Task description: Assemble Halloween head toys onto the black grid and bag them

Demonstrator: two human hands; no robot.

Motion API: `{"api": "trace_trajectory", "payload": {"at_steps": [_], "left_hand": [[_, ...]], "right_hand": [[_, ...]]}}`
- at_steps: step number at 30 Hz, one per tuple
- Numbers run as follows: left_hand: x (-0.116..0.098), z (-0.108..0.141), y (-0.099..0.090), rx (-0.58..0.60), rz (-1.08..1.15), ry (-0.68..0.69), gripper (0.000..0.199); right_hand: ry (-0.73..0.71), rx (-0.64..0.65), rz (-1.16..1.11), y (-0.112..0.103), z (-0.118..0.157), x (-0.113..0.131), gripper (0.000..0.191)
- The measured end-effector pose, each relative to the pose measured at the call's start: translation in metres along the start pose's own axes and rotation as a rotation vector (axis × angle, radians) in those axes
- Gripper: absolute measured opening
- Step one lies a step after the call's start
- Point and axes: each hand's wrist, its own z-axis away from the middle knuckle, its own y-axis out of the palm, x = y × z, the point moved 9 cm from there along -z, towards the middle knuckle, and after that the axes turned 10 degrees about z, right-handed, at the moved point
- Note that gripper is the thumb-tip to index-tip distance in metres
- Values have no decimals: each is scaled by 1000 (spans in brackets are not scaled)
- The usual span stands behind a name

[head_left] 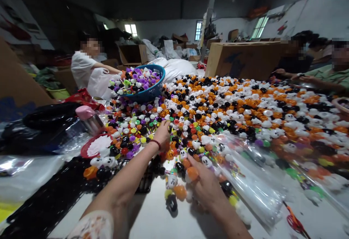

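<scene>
Blue basket, 1, perforated, heaped with purple, white, orange and green novelty heads; pile of small novelty pieces, white, orange, black, purple and yellow, some with skull faces, spread over a white table in front of the basket and well out to its right; left hand, 1, in front of the basket and slightly to its right, beaded bracelet at the wrist, fingers drawn narrow and touching the pile, whether they grip a piece cannot be told; right hand, 1, farther in front of the basket and more to its right, curled about a cluster of pieces, count unclear; clear plastic bags, right of the basket and nearer the wearer, lying partly over the pile; red-handled scissors, beyond those bags on the same side; pink-lidded bottle, 1, left of the basket; red dish, 1, with white contents, just in front of that bottle; white sack, behind the basket; large cardboard box, 1, right of the basket; co-worker in a white top, 1, left of the basket, an arm extended to it.
</scene>
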Motion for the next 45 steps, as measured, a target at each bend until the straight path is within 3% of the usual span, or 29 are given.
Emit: {"api": "trace_trajectory", "payload": {"at_steps": [4, 9, 13, 19, 23, 29, 36, 41, 45], "left_hand": [[27, -30, 3, 31, -108, -34, 45], [32, -25, -1, -1, -156, -19, 20], [16, 10, -12, -14, -120, 10, 29], [-30, 96, 2, 209, 248, 189, 37], [-46, 134, 13, 367, 380, 257, 38], [-53, 156, 29, 511, 473, 251, 45], [-57, 163, 38, 575, 531, 171, 52], [-56, 164, 39, 511, 613, 76, 38], [-56, 157, 38, 375, 574, 46, 47]], "right_hand": [[13, 15, -29, 0, 13, -4, 61], [142, -34, -92, -11, 19, -15, 52], [84, -79, -139, -22, 13, -7, 38], [-44, -146, -171, -28, 4, 10, 32], [-71, -170, -161, -31, 7, 15, 31], [-91, -117, -105, -39, 14, 24, 33], [-90, 13, -94, -46, 17, 23, 26], [-54, 51, -183, -48, 14, 15, 22], [-42, 110, -214, -47, 13, 19, 21]]}}
